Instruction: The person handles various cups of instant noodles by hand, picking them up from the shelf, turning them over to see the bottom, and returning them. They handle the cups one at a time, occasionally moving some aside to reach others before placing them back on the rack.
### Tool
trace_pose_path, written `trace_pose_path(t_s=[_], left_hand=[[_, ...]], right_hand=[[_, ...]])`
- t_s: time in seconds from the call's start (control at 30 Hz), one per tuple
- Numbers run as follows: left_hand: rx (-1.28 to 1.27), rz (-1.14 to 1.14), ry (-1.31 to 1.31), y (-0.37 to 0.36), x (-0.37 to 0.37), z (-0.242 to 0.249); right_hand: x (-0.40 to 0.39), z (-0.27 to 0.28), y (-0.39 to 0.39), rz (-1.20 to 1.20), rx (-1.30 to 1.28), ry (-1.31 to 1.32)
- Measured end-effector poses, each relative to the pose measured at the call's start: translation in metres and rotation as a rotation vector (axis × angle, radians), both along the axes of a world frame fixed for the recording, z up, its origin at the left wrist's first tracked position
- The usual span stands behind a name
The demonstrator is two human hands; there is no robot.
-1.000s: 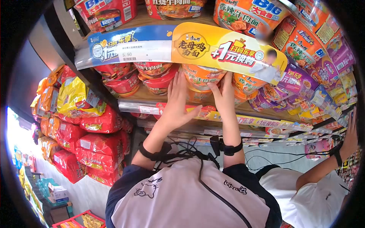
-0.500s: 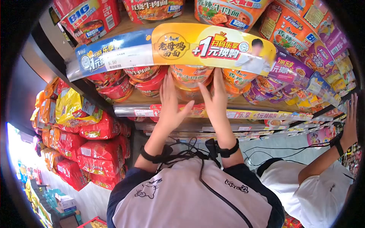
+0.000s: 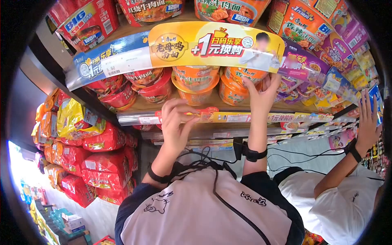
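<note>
My right hand (image 3: 263,94) is at the right side of an orange instant noodle tub (image 3: 233,90), beneath the yellow promotional strip (image 3: 220,45). Its thumb lies on the tub's front, and its bent fingers reach round the right side, partly hidden by the strip. My left hand (image 3: 175,124) hovers before the shelf edge with loosely curled fingers, thumb apart and nothing held. Behind it stands another stack of orange instant noodle tubs (image 3: 195,83). Red noodle tubs (image 3: 153,87) are stacked to its left.
Larger noodle buckets (image 3: 234,11) line the shelf above. Purple noodle packages (image 3: 290,83) sit on the right. Red multipacks (image 3: 104,165) are piled at left. Black cables (image 3: 216,179) run over my shirt. Another person (image 3: 326,192) stands at right, a hand (image 3: 367,118) raised towards the shelves.
Both hands have left the middle orange tub. My right hand has moved right to the neighbouring orange tub; my left hand has drawn back and down. The other person's hand has shifted slightly left.
</note>
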State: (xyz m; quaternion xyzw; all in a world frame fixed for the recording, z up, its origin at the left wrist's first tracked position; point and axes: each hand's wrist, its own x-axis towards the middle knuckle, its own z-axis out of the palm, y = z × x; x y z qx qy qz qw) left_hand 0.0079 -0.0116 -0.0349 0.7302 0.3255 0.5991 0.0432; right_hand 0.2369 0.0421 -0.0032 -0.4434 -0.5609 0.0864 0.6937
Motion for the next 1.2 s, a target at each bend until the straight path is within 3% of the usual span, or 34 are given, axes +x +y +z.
trace_pose_path(t_s=[0.23, 0.43, 0.63, 0.87, 1.03, 1.13, 1.17, 1.2], left_hand=[[0.000, -0.040, 0.067, 0.004, 0.003, 0.006], [-0.171, -0.230, 0.131, 0.016, 0.025, 0.012], [-0.214, -0.152, 0.136, 0.026, 0.024, 0.022], [-0.262, -0.159, 0.082, 0.030, 0.021, 0.022], [-0.134, -0.166, 0.171, 0.023, 0.026, 0.020], [0.054, -0.341, 0.147, 0.008, 0.037, 0.022], [0.250, -0.365, 0.212, 0.011, 0.038, 0.012], [0.030, -0.439, 0.121, 0.007, 0.037, 0.009]], right_hand=[[0.012, 0.007, -0.034, 0.113, -0.007, 0.195], [0.032, 0.004, -0.075, 0.132, -0.026, 0.122], [0.057, -0.016, -0.097, 0.287, 0.036, 0.123], [0.055, -0.015, -0.099, 0.300, 0.063, 0.216], [0.049, -0.017, -0.096, 0.308, 0.056, 0.348], [0.047, -0.015, -0.088, 0.533, 0.008, 0.373], [0.038, -0.011, -0.095, 0.553, -0.048, 0.405], [0.034, -0.019, -0.100, 0.551, -0.140, 0.473]])
